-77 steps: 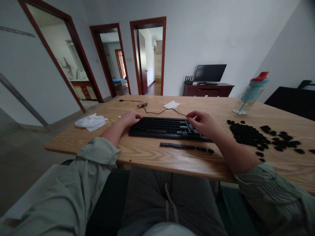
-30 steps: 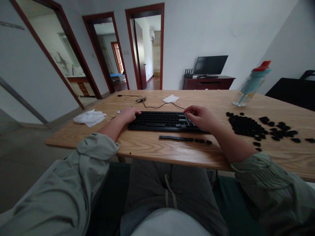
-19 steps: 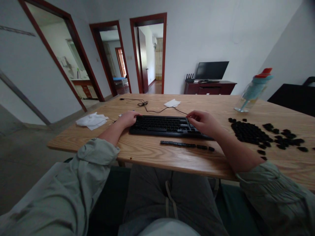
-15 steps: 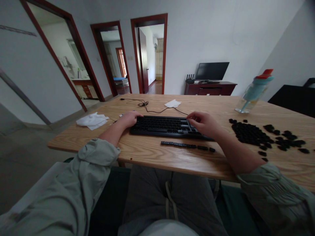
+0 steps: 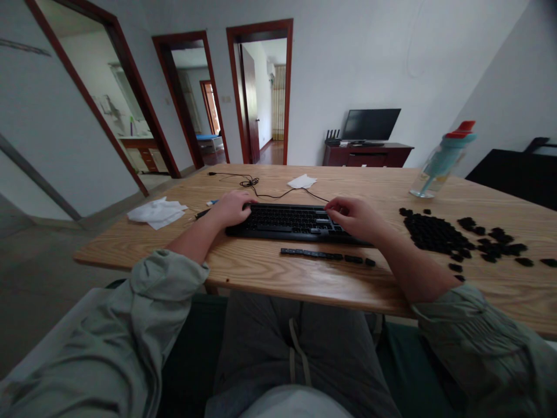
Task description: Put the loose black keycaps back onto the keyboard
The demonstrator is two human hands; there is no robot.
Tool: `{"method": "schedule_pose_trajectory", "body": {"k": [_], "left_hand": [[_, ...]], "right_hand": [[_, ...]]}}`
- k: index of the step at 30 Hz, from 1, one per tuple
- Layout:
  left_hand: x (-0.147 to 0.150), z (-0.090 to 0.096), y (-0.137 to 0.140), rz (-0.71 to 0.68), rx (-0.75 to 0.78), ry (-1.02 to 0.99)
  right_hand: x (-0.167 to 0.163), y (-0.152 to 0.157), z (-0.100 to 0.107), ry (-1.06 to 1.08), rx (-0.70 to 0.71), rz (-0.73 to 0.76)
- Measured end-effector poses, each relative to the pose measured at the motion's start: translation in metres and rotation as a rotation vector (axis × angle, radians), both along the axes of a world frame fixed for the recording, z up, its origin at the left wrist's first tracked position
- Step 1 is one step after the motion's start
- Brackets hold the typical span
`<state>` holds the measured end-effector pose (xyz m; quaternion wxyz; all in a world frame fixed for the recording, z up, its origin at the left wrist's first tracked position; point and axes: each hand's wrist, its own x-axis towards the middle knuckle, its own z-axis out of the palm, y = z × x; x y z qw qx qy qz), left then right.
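A black keyboard (image 5: 282, 228) lies on the wooden table in front of me, with light gaps toward its right side where caps are off. My left hand (image 5: 235, 209) rests over its left end, thumb on the keys and fingers curled at the back edge. At the upper right part of the keyboard, my right hand (image 5: 350, 213) has thumb and fingertips pinched together; anything between them is too small to make out. A row of black keycaps (image 5: 311, 253) lies along the near side of the keyboard. More loose keycaps (image 5: 433, 233) are heaped to the right.
A water bottle (image 5: 439, 165) with a red lid stands at the back right. Crumpled tissue (image 5: 159, 213) lies on the left, another tissue (image 5: 301, 182) behind the keyboard. The coiled cable (image 5: 249, 182) runs across the back of the table (image 5: 256, 273).
My left hand has shifted slightly right along the keyboard, its thumb now showing over the keys. My right hand stays pinched at about the same spot. The view has moved a little.
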<state>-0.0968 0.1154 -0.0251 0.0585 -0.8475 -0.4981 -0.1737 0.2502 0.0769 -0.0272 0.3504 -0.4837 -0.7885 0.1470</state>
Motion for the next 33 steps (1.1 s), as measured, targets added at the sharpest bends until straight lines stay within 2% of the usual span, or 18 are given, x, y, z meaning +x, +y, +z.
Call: {"method": "schedule_pose_trajectory", "body": {"k": [2, 5, 8, 12, 14, 16, 19, 22, 26, 30, 33], "left_hand": [[0.023, 0.004, -0.024, -0.191, -0.083, -0.046], [0.052, 0.005, -0.057, -0.372, -0.275, -0.006], [0.066, 0.001, -0.074, -0.465, -0.308, 0.024], [0.066, -0.001, -0.074, -0.501, -0.339, -0.002], [0.060, 0.003, -0.068, -0.428, -0.345, -0.053], [0.050, 0.009, -0.055, -0.282, -0.306, -0.141], [0.026, 0.020, -0.026, -0.102, -0.174, -0.313], [0.002, 0.023, 0.006, -0.020, -0.109, -0.433], [-0.015, 0.009, 0.033, 0.064, -0.108, -0.391], [-0.016, -0.008, 0.047, 0.109, -0.070, -0.235], [-0.015, -0.012, 0.053, 0.128, -0.037, -0.156]], "right_hand": [[-0.001, -0.001, 0.001, -0.006, -0.012, -0.002], [0.000, 0.000, -0.001, -0.016, 0.009, -0.006], [0.000, 0.002, -0.003, -0.031, 0.021, 0.011], [0.000, 0.003, -0.004, -0.033, 0.002, 0.012], [0.000, 0.002, -0.003, -0.026, -0.005, 0.004], [-0.001, 0.001, -0.002, -0.021, -0.004, 0.001], [-0.001, 0.001, -0.002, -0.021, -0.009, 0.004], [0.000, 0.001, -0.003, -0.023, -0.014, 0.012], [0.001, 0.002, -0.004, -0.025, -0.015, 0.016], [0.001, 0.003, -0.005, -0.051, -0.017, 0.029], [0.001, 0.003, -0.005, -0.061, -0.016, 0.035]]}}
